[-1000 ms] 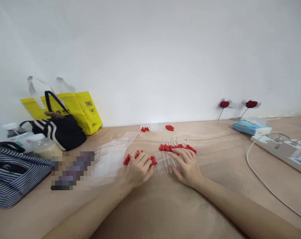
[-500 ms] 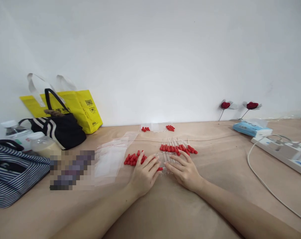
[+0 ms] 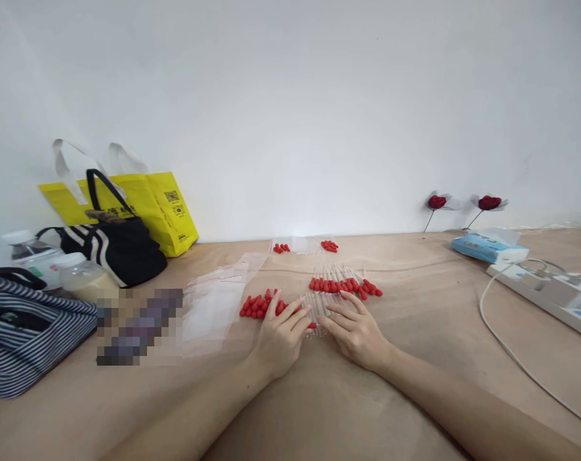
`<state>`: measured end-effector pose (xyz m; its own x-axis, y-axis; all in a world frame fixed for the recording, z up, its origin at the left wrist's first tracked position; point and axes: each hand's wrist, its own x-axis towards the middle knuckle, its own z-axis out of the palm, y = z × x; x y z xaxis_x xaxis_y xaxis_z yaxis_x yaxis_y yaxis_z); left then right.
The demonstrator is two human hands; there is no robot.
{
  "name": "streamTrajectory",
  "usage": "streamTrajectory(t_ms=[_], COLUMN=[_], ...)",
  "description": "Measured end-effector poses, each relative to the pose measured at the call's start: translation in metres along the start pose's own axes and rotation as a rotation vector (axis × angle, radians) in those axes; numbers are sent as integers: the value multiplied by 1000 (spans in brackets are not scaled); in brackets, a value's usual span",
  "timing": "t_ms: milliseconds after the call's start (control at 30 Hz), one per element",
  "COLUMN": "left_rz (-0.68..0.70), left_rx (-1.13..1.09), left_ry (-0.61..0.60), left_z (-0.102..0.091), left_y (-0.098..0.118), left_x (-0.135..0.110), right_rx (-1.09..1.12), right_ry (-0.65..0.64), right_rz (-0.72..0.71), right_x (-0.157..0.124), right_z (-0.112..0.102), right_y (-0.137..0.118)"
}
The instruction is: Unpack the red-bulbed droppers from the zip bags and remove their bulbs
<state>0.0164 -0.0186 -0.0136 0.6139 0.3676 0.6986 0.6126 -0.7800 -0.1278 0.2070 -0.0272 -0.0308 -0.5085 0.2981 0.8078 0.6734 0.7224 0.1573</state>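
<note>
My left hand [image 3: 280,336] lies palm down with its fingers stretched over thin pale sticks with red bulb-shaped ends. Beside its fingertips is a cluster of red ends [image 3: 256,307]; part of the cluster is under the hand. My right hand [image 3: 360,336] also rests palm down, fingers extended, over the right side of the same group. Between the hands show the pale stick shafts [image 3: 319,304], and one red end [image 3: 312,325] pokes out by the left fingers. Just beyond, another row of red-ended sticks [image 3: 335,286] points away from me.
Clear plastic bags [image 3: 213,307] lie to the left, near a pixelated item [image 3: 141,330]. Small bagged red-ended sticks [image 3: 300,246] rest by the wall. Yellow bag [image 3: 175,211], black bag [image 3: 131,250] and jars [image 3: 81,282] stand left; tissue pack [image 3: 482,248], power strip [image 3: 554,298] and cable right.
Both hands stay over the sticks and shift only slightly. The right fingertips have edged a little inward, and the red end between the hands sits slightly farther right.
</note>
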Motion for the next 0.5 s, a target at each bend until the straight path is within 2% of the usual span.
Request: streamTrajectory(t_ms=[167,500], left_rz=[64,70], left_rx=[28,26], left_ry=[-23,-67], left_z=[-3,-6], left_y=[-5,-3], left_x=[-3,-3], right_rx=[8,31], right_ry=[-15,-25], right_rz=[-37,-19], right_x=[-2,0], right_z=[0,-6], right_y=[0,-2])
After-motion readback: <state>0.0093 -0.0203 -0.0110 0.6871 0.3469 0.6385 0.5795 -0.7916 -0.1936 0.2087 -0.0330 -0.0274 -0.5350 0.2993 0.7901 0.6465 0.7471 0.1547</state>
